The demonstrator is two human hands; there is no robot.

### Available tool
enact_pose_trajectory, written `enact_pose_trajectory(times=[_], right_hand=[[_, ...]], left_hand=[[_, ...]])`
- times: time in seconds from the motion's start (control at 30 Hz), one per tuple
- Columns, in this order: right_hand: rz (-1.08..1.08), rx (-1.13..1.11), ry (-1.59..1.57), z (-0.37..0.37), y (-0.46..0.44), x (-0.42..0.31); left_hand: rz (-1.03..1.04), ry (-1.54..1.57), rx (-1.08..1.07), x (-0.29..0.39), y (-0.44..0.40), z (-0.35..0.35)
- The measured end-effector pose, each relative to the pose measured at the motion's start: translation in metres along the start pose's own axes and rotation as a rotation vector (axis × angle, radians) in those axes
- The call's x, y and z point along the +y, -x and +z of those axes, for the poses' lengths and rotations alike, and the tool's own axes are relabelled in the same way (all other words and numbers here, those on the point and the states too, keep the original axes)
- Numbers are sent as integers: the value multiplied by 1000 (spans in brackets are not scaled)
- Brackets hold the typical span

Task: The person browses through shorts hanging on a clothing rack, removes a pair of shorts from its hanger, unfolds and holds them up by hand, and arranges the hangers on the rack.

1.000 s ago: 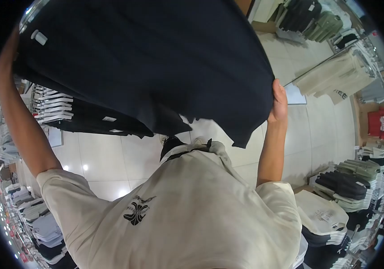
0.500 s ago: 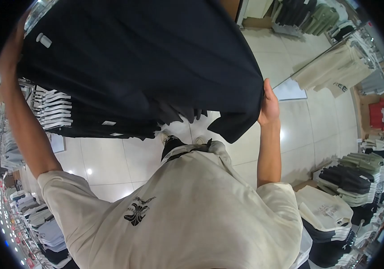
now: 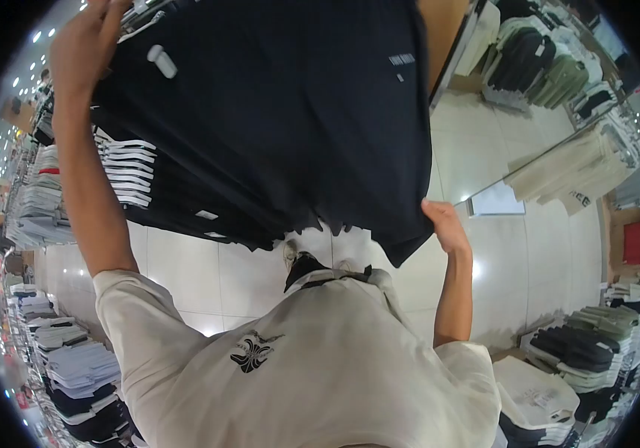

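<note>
A large black garment (image 3: 282, 112) hangs spread in front of me, with a white security tag (image 3: 161, 61) at its upper left and small pale print at its upper right. My right hand (image 3: 448, 226) pinches the garment's lower right edge between thumb and fingers. High at the left, my left hand (image 3: 85, 48) is closed by the garment's upper corner, next to a pale hanger (image 3: 141, 28). The top of the picture cuts off its fingertips, so what they grip is hidden.
White hangers (image 3: 129, 172) with more black clothes hang close below my left forearm. A mirror-like panel (image 3: 458, 48) stands beyond the garment. Racks of folded and hung shirts (image 3: 573, 343) line the right side, and grey clothes (image 3: 47, 201) the left. Tiled floor (image 3: 185, 269) lies below.
The black garment has straightened, and its printed upper right part has come into view. My right hand has moved lower in the picture; my left hand shows more fully.
</note>
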State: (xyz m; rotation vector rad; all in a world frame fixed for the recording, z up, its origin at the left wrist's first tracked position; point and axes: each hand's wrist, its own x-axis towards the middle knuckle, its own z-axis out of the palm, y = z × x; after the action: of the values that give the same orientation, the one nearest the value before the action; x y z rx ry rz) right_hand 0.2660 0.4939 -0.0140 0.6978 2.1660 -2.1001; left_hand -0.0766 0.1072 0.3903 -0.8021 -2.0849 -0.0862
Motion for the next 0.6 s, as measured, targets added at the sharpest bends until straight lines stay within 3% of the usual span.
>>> enact_pose_trajectory(times=[0.03,0.1,0.17,0.23,0.3,0.33,0.37,0.47,0.57,0.6], right_hand=[[-52,85,11,5,3,-10],[-145,249,31,17,17,-43],[-469,477,1,15,33,-82],[-765,726,5,11,52,-127],[-987,1081,483,8,74,-171],[-1054,1251,725,7,82,-186],[-1103,1230,784,8,87,-198],[-1245,1131,978,20,90,-227],[-1142,1109,859,17,75,-227],[-1208,1038,778,7,67,-225]], left_hand=[[-10,62,-50,15,2,-9],[132,194,204,81,12,-29],[230,211,291,103,15,-32],[286,125,210,102,15,-29],[352,146,249,126,20,-31],[362,83,164,138,21,-35],[369,22,85,148,20,-39],[564,100,281,162,25,-34],[552,270,302,163,26,-24],[544,235,275,162,27,-22]])
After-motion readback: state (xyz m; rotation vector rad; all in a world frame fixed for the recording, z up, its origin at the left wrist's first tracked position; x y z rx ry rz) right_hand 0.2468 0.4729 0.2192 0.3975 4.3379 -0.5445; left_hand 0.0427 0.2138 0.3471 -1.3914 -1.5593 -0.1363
